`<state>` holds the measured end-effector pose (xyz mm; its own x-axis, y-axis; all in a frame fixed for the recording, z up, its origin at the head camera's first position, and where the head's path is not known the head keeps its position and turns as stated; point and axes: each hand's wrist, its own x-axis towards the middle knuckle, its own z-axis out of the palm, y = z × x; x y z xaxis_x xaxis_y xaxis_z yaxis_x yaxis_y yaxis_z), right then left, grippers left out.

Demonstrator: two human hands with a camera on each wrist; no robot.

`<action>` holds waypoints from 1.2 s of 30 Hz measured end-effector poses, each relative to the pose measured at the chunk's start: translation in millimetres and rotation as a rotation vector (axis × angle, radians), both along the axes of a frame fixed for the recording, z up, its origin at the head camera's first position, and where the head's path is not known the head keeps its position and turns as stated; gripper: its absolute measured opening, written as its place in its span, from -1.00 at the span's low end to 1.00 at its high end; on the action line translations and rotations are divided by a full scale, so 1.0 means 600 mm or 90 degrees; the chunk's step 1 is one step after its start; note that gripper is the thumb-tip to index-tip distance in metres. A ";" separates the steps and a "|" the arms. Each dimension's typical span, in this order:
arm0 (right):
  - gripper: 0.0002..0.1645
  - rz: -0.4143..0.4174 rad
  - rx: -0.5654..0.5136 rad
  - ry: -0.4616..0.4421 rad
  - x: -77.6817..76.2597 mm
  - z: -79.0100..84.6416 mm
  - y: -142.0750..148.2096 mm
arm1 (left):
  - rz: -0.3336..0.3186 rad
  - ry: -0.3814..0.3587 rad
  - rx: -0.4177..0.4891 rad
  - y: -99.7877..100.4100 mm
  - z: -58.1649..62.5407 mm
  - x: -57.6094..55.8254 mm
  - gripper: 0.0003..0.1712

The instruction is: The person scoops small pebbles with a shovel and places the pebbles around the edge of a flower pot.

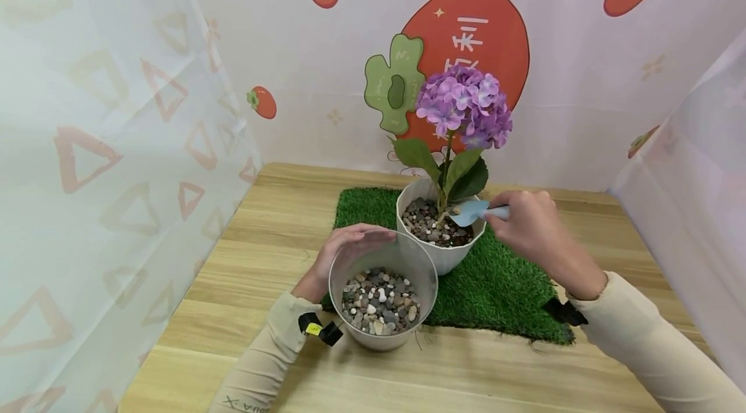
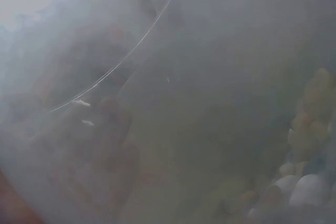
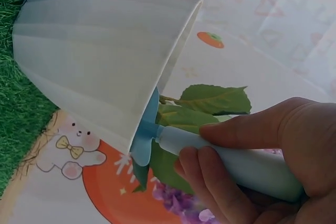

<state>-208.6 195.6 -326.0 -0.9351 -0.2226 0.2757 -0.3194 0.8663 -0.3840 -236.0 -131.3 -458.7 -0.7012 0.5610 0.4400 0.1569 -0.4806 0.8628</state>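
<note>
- Looks, on judgement, to be at the step of spreading pebbles [image 1: 421,220] round a plant: tilts a pale blue trowel with a leaf-shaped blade [image 1: 468,213] at the right rim of a white, fluted flowerpot [image 1: 444,260], near the green stem [image 1: 448,155] of a purple, round-headed hydrangea [image 1: 463,105]
- Wraps the right hand [image 1: 527,224] round the trowel's handle in a narrow hold, thumb opposite bent fingers
- Curves the left hand [image 1: 344,250] round the far left side of a clear, round plastic tub [image 1: 381,341] part-filled with grey, white and tan pebbles, seemingly to steady it
- Has the flowerpot on a green artificial-turf mat [image 1: 495,293], with the tub just in front, nearer the wearer, on the pale wooden tabletop [image 1: 495,374]
- Seems to call next for tipping the blade low over the darker patch [image 1: 464,234] at the pot's right, clear of the stem, then perhaps scooping again from the tub
- Reveals only from the right wrist: full handle, outer pot wall close up, and a printed white bunny [image 3: 73,148]; hides the pot's contents there
- Gives from the left wrist just haze, a thin bright arc and blurred pebbles at lower right; too unclear there to tell the grip, plainer from the head
</note>
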 end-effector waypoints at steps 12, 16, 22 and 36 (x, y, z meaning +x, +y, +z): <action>-0.82 0.066 0.026 0.069 -0.024 -0.025 -0.003 | -0.001 -0.013 -0.009 0.002 0.000 0.003 -0.45; -0.81 0.086 0.038 0.105 -0.026 -0.028 0.000 | -0.001 -0.002 -0.007 0.002 -0.003 0.003 -0.45; -0.80 0.087 0.026 0.102 -0.022 -0.023 0.002 | -0.001 -0.009 -0.010 0.003 0.000 0.003 -0.46; -0.84 0.055 0.058 0.102 0.004 0.002 0.001 | 0.009 -0.031 -0.024 0.002 0.000 0.002 -0.47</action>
<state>-206.1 196.1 -324.9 -0.8573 -0.3314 0.3940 -0.4453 0.8614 -0.2443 -235.0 -130.4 -458.4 -0.7292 0.5668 0.3835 0.1201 -0.4457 0.8871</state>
